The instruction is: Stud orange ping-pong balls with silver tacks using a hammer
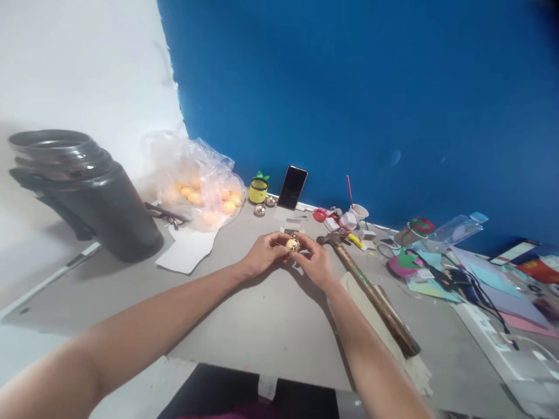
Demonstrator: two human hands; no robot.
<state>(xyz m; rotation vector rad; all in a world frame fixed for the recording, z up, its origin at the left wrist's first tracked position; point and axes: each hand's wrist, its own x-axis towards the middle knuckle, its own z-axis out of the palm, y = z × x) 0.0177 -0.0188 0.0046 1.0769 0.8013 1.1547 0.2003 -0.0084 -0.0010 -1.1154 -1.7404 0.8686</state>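
Note:
Between both hands, over the middle of the desk, is a small round piece [293, 245], pale yellow on one side and patterned with shiny gold and dark metal. My left hand [267, 252] pinches it from the left with thumb and fingers. From the right, my right hand [315, 263] grips the same piece, so part of it is covered by fingertips. Two similar shiny round pieces, one of them a patterned ball [259, 210], lie farther back beside a yellow pineapple-shaped cup [258, 190]. A hammer [375, 294] with a worn wooden handle lies right of my right hand.
A large black flask [94, 198] stands at left beside a clear bag [201, 192] of orange balls and a white paper [187, 249]. A phone [293, 187] leans on the blue wall. Small boxes, a paper cup [358, 212], coloured papers and a power strip [489, 331] crowd the right.

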